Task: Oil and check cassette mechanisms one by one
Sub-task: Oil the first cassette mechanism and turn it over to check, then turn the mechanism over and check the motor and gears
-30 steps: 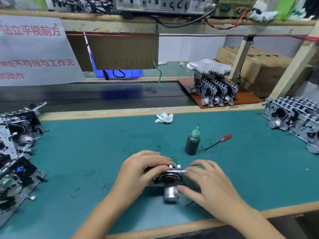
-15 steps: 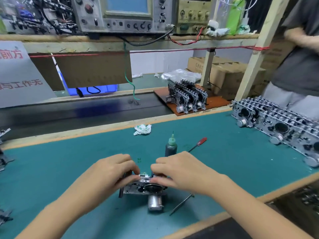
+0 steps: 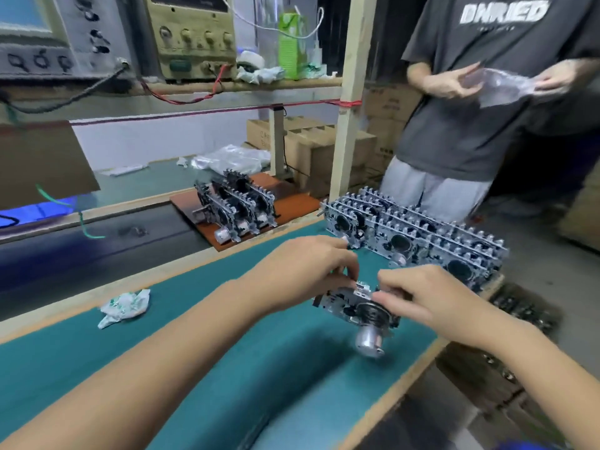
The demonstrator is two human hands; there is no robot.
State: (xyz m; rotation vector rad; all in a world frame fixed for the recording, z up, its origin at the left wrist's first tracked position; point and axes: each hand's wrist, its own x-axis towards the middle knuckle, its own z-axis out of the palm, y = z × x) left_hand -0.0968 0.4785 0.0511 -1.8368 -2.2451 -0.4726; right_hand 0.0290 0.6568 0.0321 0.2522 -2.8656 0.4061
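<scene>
Shiny bare metal on the cassette mechanism point(image 3: 354, 306) — its motor can gleams; beneath it, the worktop point(image 3: 227, 352) is matt green, wood-edged; crumpled paper point(image 3: 125, 307) left of it.

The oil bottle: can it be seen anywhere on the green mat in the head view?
No: the mat shows only a crumpled wrapper, the stacked mechanisms and the one held by both hands.

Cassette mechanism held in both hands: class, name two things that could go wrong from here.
1. The cassette mechanism is pinched only along its top edge by the left hand and right hand, motor hanging below; it might slip.
2. The row of mechanisms stands close behind it; a careless placement could knock it.
</scene>
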